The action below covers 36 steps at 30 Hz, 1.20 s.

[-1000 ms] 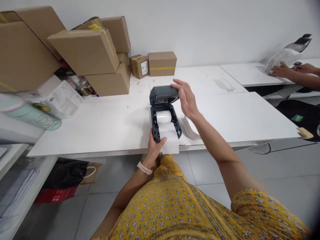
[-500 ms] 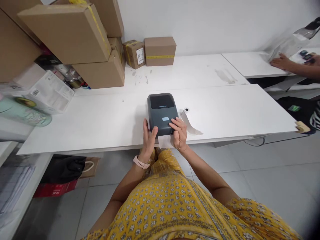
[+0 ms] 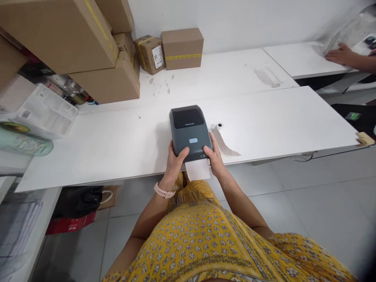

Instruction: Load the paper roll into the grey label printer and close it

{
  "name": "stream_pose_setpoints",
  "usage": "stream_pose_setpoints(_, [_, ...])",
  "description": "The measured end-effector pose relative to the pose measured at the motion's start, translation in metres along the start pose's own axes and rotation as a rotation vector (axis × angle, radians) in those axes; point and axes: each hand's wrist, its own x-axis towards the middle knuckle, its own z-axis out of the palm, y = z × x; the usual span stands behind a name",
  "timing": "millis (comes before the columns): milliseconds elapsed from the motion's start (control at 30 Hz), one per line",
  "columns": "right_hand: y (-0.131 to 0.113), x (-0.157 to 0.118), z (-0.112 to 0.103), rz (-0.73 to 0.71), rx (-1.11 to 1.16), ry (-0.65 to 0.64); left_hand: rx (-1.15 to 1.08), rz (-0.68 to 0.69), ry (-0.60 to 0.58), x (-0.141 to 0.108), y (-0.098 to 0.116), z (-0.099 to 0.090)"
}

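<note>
A dark grey label printer (image 3: 190, 133) with a black window and a pale blue button is at the table's front edge, between my hands. White paper (image 3: 198, 170) sticks out of its near side and hangs over the edge. My left hand (image 3: 176, 159) grips the printer's near left corner, thumb on top. On the near right corner, my right hand (image 3: 215, 156) holds it the same way. The fingers beneath the printer are hidden. Just right of it lies a small roll of paper (image 3: 219, 126) with a strip (image 3: 225, 145) unrolled toward me.
Cardboard boxes (image 3: 102, 84) are stacked at the back left, with two smaller boxes (image 3: 182, 49) against the wall. A white carton (image 3: 48, 109) and a green bottle (image 3: 26, 141) stand at the left. At the far right, another person's hand (image 3: 340, 55) rests on a second table.
My right hand has moved from the printer's top to its right corner, thumb on top. My left hand has closed on the left corner. More of the paper now shows.
</note>
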Motion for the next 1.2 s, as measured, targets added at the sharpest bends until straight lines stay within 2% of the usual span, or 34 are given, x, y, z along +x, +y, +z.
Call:
stream_pose_setpoints(133, [0.0,0.001,0.001,0.041,0.012,0.06,0.034,0.034,-0.012,0.006,-0.001,-0.001])
stream_pose_setpoints(300, [-0.022,0.003,0.008,-0.089,-0.122,0.09,0.041,0.072,-0.035,0.005,-0.006,-0.002])
stream_pose_setpoints(367, [-0.034,0.004,0.008,-0.191,-0.253,0.092,0.08,0.078,-0.01,-0.01,-0.014,-0.007])
stream_pose_setpoints(500, [-0.049,0.006,0.007,-0.349,-0.417,0.088,0.26,0.048,0.187,-0.056,-0.035,-0.019])
stream_pose_setpoints(533, [-0.05,0.007,0.007,-0.367,-0.419,0.093,0.269,0.004,0.18,-0.065,-0.04,-0.02])
stream_pose_setpoints(600, [-0.049,0.008,0.007,-0.378,-0.411,0.103,0.224,-0.105,0.071,-0.072,-0.044,-0.019])
stream_pose_setpoints(700, [-0.047,0.008,0.007,-0.36,-0.428,0.102,-0.002,-0.281,-0.125,-0.063,-0.039,-0.01])
stream_pose_setpoints(800, [-0.048,0.008,0.007,-0.352,-0.463,0.092,-0.183,-0.367,-0.163,-0.05,-0.03,0.0])
stream_pose_setpoints(900, [-0.05,0.007,0.007,-0.36,-0.466,0.092,-0.212,-0.35,-0.149,-0.049,-0.026,0.003])
stream_pose_setpoints(1033, [-0.049,0.008,0.007,-0.381,-0.469,0.103,-0.157,-0.32,-0.129,-0.052,-0.033,0.0])
stream_pose_setpoints(1133, [-0.05,0.008,0.009,-0.408,-0.46,0.123,-0.048,-0.271,-0.12,-0.053,-0.037,-0.003])
stream_pose_setpoints(1200, [-0.053,0.007,0.01,-0.421,-0.514,0.147,0.085,-0.184,-0.132,-0.055,-0.034,-0.007])
